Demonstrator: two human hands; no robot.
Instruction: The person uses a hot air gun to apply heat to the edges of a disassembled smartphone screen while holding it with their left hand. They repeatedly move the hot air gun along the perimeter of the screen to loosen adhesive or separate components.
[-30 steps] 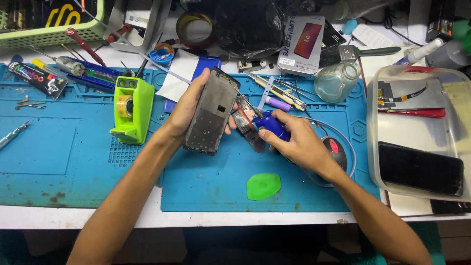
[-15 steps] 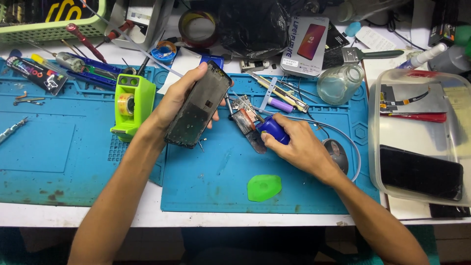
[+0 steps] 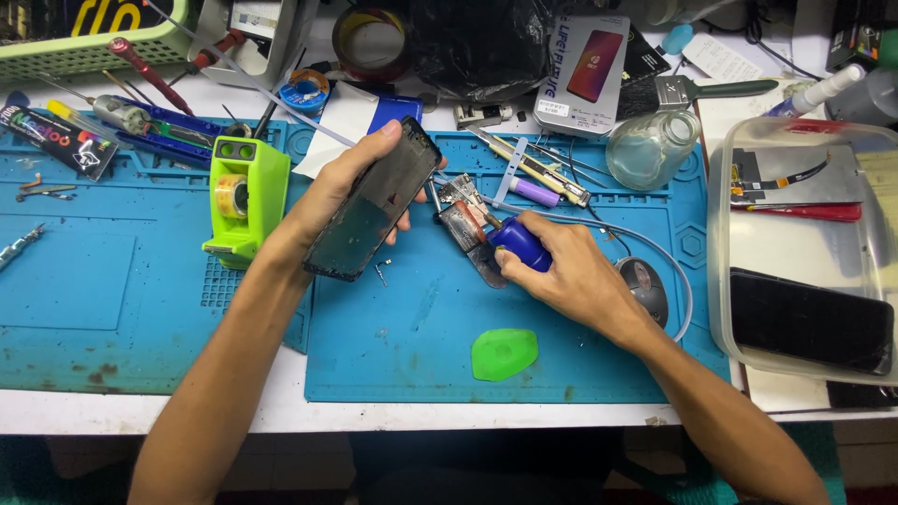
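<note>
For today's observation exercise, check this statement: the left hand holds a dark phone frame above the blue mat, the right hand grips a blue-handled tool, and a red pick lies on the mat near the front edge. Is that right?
Not quite. The pick is green, not red, as the head view shows. The rest stands: the left hand holds the dark phone frame above the blue mat, and the right hand grips the blue-handled tool.

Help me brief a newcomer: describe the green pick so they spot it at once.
Start at the blue work mat in front of the person. Near its front edge, below the right hand, lies the green pick. It is flat, rounded and alone there, unlike the boxy green tape dispenser.
</note>
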